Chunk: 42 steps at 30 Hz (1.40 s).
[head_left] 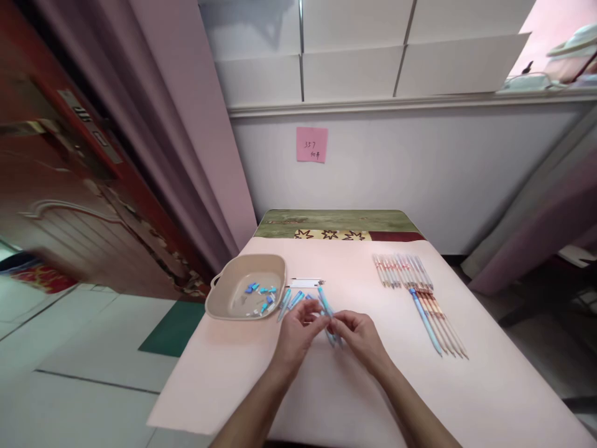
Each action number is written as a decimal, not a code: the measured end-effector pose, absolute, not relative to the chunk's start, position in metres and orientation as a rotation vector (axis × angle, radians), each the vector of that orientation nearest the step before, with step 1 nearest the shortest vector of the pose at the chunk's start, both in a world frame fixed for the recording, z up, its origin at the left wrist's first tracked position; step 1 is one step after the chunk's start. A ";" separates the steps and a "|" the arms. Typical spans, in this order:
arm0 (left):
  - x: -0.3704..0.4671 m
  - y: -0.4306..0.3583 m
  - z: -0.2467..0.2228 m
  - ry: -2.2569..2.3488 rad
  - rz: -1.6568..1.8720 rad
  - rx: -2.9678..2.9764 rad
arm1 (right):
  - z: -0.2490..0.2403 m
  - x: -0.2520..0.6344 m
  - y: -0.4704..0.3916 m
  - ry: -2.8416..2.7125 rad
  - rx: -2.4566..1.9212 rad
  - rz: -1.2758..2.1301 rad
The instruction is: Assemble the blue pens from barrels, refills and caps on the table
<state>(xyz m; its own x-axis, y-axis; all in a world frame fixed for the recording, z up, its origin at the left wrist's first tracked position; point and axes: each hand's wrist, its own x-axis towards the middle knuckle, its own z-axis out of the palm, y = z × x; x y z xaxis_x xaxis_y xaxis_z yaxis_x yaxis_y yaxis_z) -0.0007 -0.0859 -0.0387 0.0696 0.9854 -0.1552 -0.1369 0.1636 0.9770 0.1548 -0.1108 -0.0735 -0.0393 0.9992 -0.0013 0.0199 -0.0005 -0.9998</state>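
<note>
My left hand [301, 330] and my right hand [357, 333] meet near the middle of the table, fingers pinched on a light blue pen [323, 298] that stands tilted between them. More blue pen parts lie under and beside the fingers, partly hidden. Left of the hands rest blue pen barrels [284, 303]. Behind them are thin white refills [306, 282] in a small group. A beige basin [224, 303] at the left holds small blue and white pieces [265, 305].
At the right of the pink-covered table [224, 386] lies a row of capped pens [403, 271]. Nearer are several brownish pens [445, 323] and one blue pen [426, 323]. A wall with a pink note [312, 145] stands behind; a red door [74, 186] is at the left.
</note>
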 end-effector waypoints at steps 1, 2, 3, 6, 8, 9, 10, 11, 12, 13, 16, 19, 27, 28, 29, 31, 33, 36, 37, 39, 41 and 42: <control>-0.012 -0.078 -0.034 1.158 1.152 1.034 | -0.074 0.156 -0.106 -1.235 -1.194 1.231; -0.027 -0.069 -0.029 1.189 1.196 1.054 | -0.073 0.158 -0.101 -1.208 -1.178 1.233; -0.045 -0.058 -0.024 1.249 1.242 1.094 | -0.072 0.159 -0.096 -1.175 -1.158 1.239; -0.107 -0.020 -0.013 1.561 1.218 1.366 | -0.069 0.163 -0.077 -1.076 -1.081 1.285; -0.146 0.002 -0.010 1.832 0.965 1.665 | -0.072 0.163 -0.065 -0.991 -1.053 1.331; -0.162 0.011 -0.010 1.956 0.755 1.828 | -0.075 0.162 -0.060 -0.938 -1.042 1.354; -0.174 0.018 -0.012 2.000 0.681 1.874 | -0.079 0.162 -0.055 -0.876 -1.029 1.372; -0.182 0.024 -0.013 2.027 0.596 1.925 | -0.084 0.161 -0.052 -0.809 -1.014 1.386; -0.186 0.028 -0.015 2.031 0.539 1.955 | -0.089 0.161 -0.050 -0.746 -0.999 1.398; -0.188 0.032 -0.018 2.019 0.503 1.974 | -0.094 0.161 -0.049 -0.690 -0.985 1.410; -0.183 0.039 -0.023 1.962 0.370 2.041 | -0.105 0.163 -0.051 -0.600 -0.956 1.448; -0.177 0.047 -0.026 1.912 0.279 2.083 | -0.109 0.165 -0.054 -0.588 -0.957 1.462; -0.171 0.061 -0.034 1.782 0.144 2.143 | -0.105 0.160 -0.054 -0.689 -0.989 1.447; -0.170 0.063 -0.035 1.774 0.135 2.146 | -0.105 0.160 -0.054 -0.715 -1.001 1.441; -0.169 0.064 -0.037 1.775 0.131 2.149 | -0.104 0.159 -0.054 -0.741 -1.013 1.438; -0.168 0.067 -0.038 1.796 0.133 2.152 | -0.104 0.159 -0.054 -0.784 -1.032 1.438; -0.169 0.068 -0.038 1.823 0.133 2.150 | -0.105 0.159 -0.055 -0.810 -1.043 1.435; -0.172 0.067 -0.037 1.836 0.123 2.140 | -0.107 0.159 -0.055 -0.830 -1.043 1.438; -0.172 0.066 -0.037 1.830 0.116 2.137 | -0.107 0.160 -0.054 -0.833 -1.037 1.443; -0.171 0.063 -0.037 1.806 0.101 2.136 | -0.107 0.160 -0.054 -0.829 -1.023 1.455; -0.168 0.060 -0.038 1.774 0.083 2.147 | -0.107 0.160 -0.053 -0.818 -1.016 1.465; -0.167 0.059 -0.039 1.757 0.074 2.156 | -0.106 0.160 -0.053 -0.816 -1.017 1.469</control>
<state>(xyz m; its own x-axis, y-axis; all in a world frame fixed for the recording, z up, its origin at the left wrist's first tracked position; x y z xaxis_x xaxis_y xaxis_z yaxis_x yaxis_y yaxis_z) -0.1671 0.0594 -0.0395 0.2262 0.9569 -0.1820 0.9382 -0.1638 0.3050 0.1598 -0.0531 -0.1065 -0.0124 0.9883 -0.1521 -0.3930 -0.1446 -0.9081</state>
